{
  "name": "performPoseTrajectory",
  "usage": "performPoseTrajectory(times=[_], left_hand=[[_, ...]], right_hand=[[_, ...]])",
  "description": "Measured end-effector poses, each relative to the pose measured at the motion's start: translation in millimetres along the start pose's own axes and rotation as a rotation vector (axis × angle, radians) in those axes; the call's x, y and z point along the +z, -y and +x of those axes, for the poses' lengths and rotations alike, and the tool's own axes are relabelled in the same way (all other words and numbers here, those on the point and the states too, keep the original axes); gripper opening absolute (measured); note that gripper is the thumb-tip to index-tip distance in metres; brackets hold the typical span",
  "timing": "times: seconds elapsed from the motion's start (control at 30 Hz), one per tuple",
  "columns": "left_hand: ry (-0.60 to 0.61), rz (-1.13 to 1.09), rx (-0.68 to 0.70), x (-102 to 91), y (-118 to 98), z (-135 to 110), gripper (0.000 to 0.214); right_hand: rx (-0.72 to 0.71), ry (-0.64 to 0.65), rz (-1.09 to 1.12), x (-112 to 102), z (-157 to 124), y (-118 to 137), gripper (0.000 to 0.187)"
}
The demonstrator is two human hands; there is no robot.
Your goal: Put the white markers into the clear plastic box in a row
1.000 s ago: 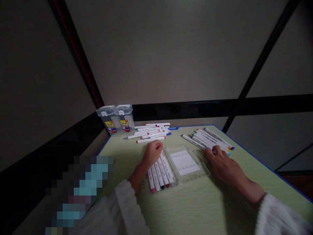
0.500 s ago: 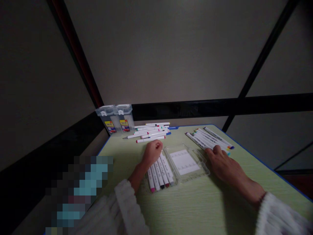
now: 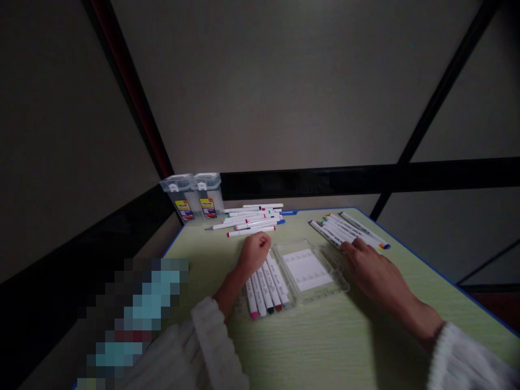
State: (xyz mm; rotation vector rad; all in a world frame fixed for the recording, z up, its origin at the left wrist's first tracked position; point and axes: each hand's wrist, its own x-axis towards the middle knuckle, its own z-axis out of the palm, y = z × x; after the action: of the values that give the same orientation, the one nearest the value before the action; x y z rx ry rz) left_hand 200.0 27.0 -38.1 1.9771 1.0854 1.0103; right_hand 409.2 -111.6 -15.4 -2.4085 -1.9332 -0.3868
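- Our left hand (image 3: 254, 253) is curled up in a loose fist, over the far ends of a row of pens (image 3: 267, 287).
- Those pens lie side by side in the left half of a clear case (image 3: 342, 285); their near ends show pink, black and brown.
- The case lies open on the green tabletop (image 3: 309, 346), and its right half has a white card (image 3: 306, 269) in it.
- Our right hand (image 3: 374, 271) is at the near ends of the loose markers (image 3: 345, 232) on the right; we cannot tell if it grips one.
- Far off, more felt-tips (image 3: 252, 223) lie in a messy heap, just right of two clear boxes (image 3: 209, 195).
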Motion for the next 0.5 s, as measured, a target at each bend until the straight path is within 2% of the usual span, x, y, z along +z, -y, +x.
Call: performPoseTrajectory(times=[0.13, 0.33, 0.5], left_hand=[[0.004, 0.005, 0.003, -0.2, -0.5, -0.2, 0.01], [0.004, 0.039, 0.008, -0.5, -0.6, -0.4, 0.01], [0.017, 0.037, 0.003, -0.2, 0.8, -0.2, 0.011]], right_hand=[[-0.059, -0.048, 0.129, -8.2, -0.9, 9.6, 0.02], [-0.274, -0.107, 0.3, -6.4, -9.7, 30.9, 0.023], [-0.554, -0.05, 0.37, -8.3, -17.1, 45.0, 0.029]])
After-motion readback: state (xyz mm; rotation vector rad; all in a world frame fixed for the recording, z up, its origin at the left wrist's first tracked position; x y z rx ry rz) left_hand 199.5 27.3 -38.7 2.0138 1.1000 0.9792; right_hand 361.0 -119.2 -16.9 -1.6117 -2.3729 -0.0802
